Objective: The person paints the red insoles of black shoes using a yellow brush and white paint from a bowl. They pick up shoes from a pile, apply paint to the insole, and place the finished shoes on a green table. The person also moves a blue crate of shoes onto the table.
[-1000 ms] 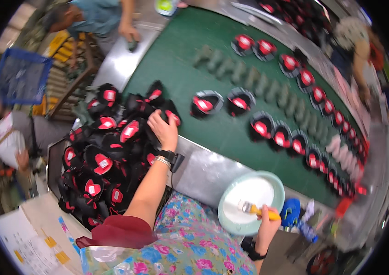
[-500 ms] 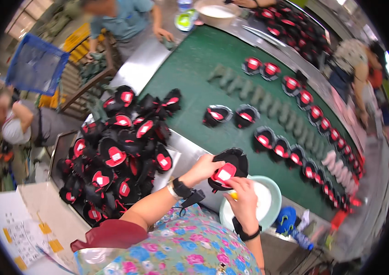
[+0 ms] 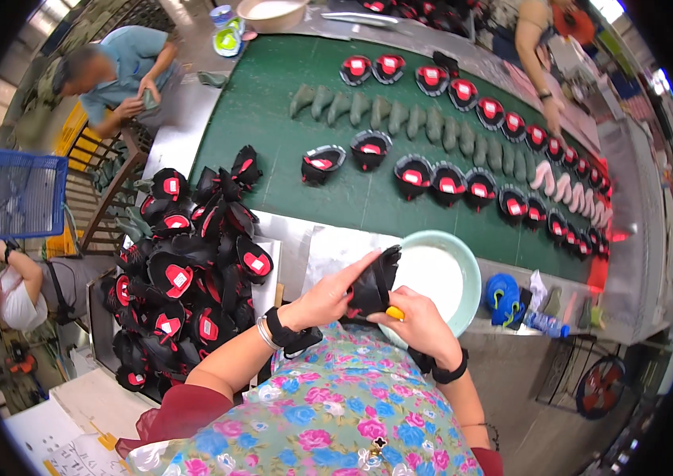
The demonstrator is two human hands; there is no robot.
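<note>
In front of my body, my left hand [image 3: 324, 300] is closed round a black shoe upper [image 3: 374, 284], holding it tilted on its side. My right hand [image 3: 425, 324] is closed on a yellow-handled tool [image 3: 394, 312] at the upper's lower right edge; the working end is hidden. Just beyond that hand stands a pale green basin [image 3: 470, 266] with white liquid in it. To my left lies a heap of black shoe uppers [image 3: 171, 276] with red linings and white labels.
A green work surface [image 3: 249, 135] carries rows of shoe uppers [image 3: 448, 184], grey-green foot-shaped forms [image 3: 396, 119] and pink forms [image 3: 563, 190]. Blue shoes [image 3: 503, 300] and a bottle [image 3: 547, 324] sit right of the basin. Other people work at far left and far right.
The shoe upper has turned so its red lining mostly no longer faces me. My view has swung right, and the co-worker at far left now brings both hands together on a grey-green piece.
</note>
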